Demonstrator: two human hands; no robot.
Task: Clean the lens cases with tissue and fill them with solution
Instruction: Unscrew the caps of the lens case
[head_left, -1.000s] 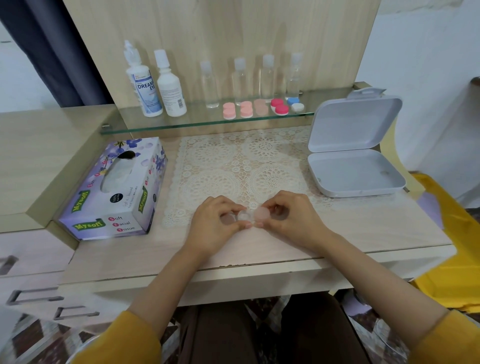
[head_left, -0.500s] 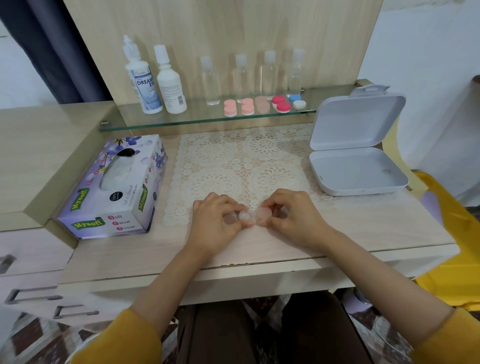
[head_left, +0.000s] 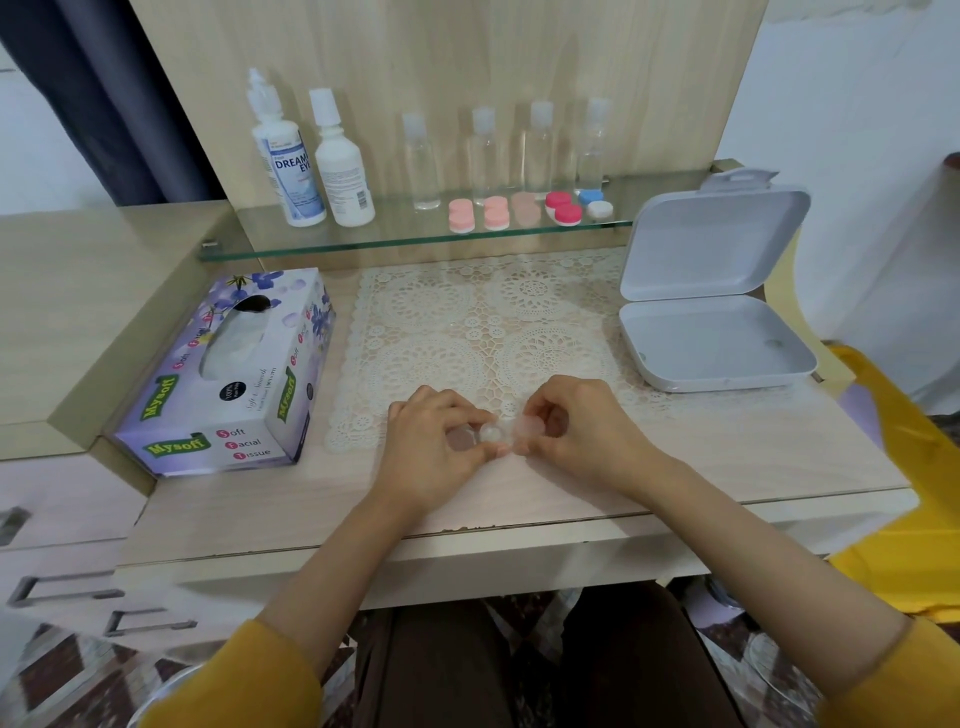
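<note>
1. On the glass shelf (head_left: 363, 241) we note two capped white bottles upright at the left end. One is the solution bottle (head_left: 283, 166), labelled "DREAM EYE", and the white bottle (head_left: 343, 166) stands just beside it. Both are opaque, so their contents are not visible.
2. To their right, four clear bottles (head_left: 483, 156) stand in a row with white caps on. We cannot tell their fill level.
3. In front of that row sit the shelf cases (head_left: 525, 208), each showing two round caps. There are two pink ones, one pale peach, one red, and one blue and white.
4. The tissue box (head_left: 223, 374) lies at the left of the tabletop (head_left: 727, 441), with white tissue showing in its top slot.
5. The grey hinged box (head_left: 717, 343) sits at the right with its lid raised and its inner floor in plain view.
6. The lens case (head_left: 506, 431) is at the near edge of the lace mat (head_left: 467, 322), held between both hands. We cannot tell whether it touches the tabletop.
7. The case is small and translucent. It shows a whitish round centre with a pale pink round part on each side. We cannot tell whether its caps are seated.
8. The left hand (head_left: 436, 447) has curled fingers gripping the left part of the case. The right hand (head_left: 587, 431) pinches the right part between thumb and fingertips.
</note>
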